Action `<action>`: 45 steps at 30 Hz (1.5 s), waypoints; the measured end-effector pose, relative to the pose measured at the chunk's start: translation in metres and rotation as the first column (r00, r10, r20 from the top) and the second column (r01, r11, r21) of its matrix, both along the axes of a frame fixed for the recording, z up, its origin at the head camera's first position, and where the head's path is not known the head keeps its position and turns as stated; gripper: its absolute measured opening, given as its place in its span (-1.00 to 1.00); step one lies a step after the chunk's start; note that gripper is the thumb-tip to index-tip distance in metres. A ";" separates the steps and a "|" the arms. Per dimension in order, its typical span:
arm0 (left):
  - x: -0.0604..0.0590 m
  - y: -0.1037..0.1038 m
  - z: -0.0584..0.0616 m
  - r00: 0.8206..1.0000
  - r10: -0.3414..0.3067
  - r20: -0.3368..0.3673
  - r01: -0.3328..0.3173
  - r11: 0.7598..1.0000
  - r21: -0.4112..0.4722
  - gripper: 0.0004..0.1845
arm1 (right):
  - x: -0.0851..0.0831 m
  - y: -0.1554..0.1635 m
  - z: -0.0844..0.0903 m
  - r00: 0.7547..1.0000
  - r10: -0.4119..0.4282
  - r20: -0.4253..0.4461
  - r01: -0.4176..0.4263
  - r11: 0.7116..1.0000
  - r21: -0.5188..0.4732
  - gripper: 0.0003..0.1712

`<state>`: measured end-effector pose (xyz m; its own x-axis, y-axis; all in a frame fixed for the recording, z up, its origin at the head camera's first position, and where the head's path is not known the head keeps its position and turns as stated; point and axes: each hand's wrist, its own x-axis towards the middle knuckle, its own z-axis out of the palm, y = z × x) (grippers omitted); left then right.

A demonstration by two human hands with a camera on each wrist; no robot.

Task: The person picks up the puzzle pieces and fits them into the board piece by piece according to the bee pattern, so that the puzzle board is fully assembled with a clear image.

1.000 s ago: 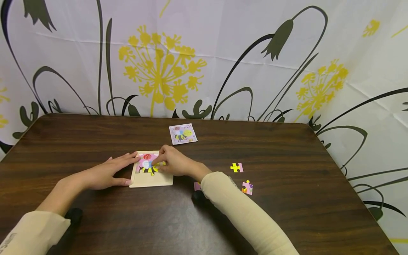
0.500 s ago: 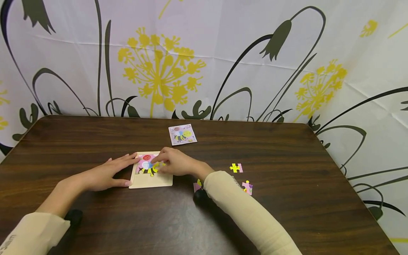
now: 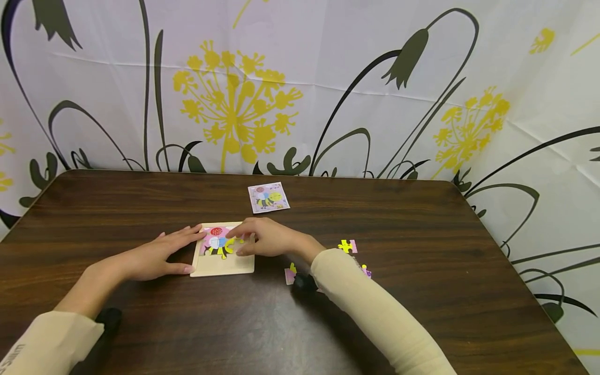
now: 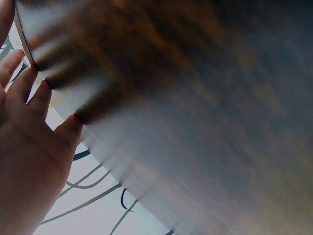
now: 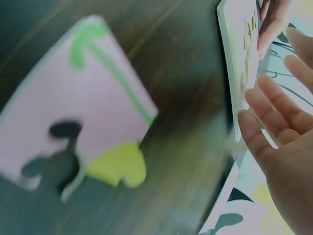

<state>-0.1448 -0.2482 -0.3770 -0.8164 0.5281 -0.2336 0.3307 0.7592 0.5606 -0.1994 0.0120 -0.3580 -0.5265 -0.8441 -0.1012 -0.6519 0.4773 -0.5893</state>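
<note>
Both hands are down on the dark wooden desk (image 3: 412, 219), either side of the puzzle board (image 3: 220, 266). The left hand (image 3: 159, 255) lies flat against the board's left edge, its grip wide and relaxed, fingers straight, fingertips touching the upper left corner and the thumb along the lower left corner. In the left wrist view the fingers (image 4: 36, 93) stretch along the desk beside the pale edge of the board; it curls round nothing.

The right hand (image 3: 267, 238) sits over the board's right side, grip loose and fairly wide, the forefinger pointing left onto the placed pieces (image 3: 216, 242), pink, white and yellow, just ahead of its fingertips. The right wrist view shows the fingers (image 5: 274, 105) straight and spread beside the board's edge, holding nothing.

Just behind the right wrist, near the sleeve (image 3: 375, 312), lies a loose pink piece (image 3: 290, 274) with a yellow tab; it fills the right wrist view as a pink piece (image 5: 78, 132) with a green line. To the right of the forearm sits a yellow and pink piece (image 3: 348, 246), and another pink piece (image 3: 366, 272) peeks out from behind the sleeve. Beyond the right hand's fingertips, well apart from the board, a small picture card (image 3: 268, 197) with a bee lies flat on the desk.
</note>
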 end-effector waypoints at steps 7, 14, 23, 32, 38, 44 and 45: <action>0.000 0.000 0.000 1.000 0.000 -0.007 0.000 1.000 -0.003 -0.10 | -0.003 0.016 0.003 0.996 0.006 0.089 -0.004 1.000 -0.023 -0.54; -0.001 0.001 0.000 1.000 0.004 -0.003 -0.004 1.000 -0.007 -0.09 | -0.007 0.039 0.008 0.987 -0.016 0.159 0.020 1.000 -0.023 -0.55; 0.000 0.001 0.001 1.000 -0.007 -0.016 0.007 1.000 0.000 -0.10 | -0.017 0.090 0.009 0.983 -0.048 0.177 0.046 0.999 0.013 -0.61; 0.000 0.002 0.000 1.000 0.000 -0.005 0.000 1.000 -0.006 -0.09 | -0.021 0.157 0.004 0.971 -0.174 0.164 0.171 0.985 0.035 -0.63; -0.001 0.001 0.000 1.000 0.008 -0.001 -0.008 1.000 -0.015 -0.08 | -0.016 0.194 0.000 0.944 -0.279 0.178 0.274 0.960 0.052 -0.62; -0.001 0.001 -0.001 1.000 0.010 0.001 -0.010 1.000 -0.016 -0.08 | -0.009 0.213 -0.009 0.936 -0.324 0.137 0.324 0.946 0.023 -0.65; -0.001 0.001 -0.001 1.000 0.011 0.002 -0.011 1.000 -0.016 -0.08 | -0.008 0.215 -0.010 0.937 -0.328 0.122 0.329 0.944 0.014 -0.66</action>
<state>-0.1457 -0.2472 -0.3784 -0.8218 0.5149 -0.2441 0.3207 0.7720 0.5488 -0.2072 0.2267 -0.3678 -0.7589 -0.6267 -0.1768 -0.3827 0.6490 -0.6575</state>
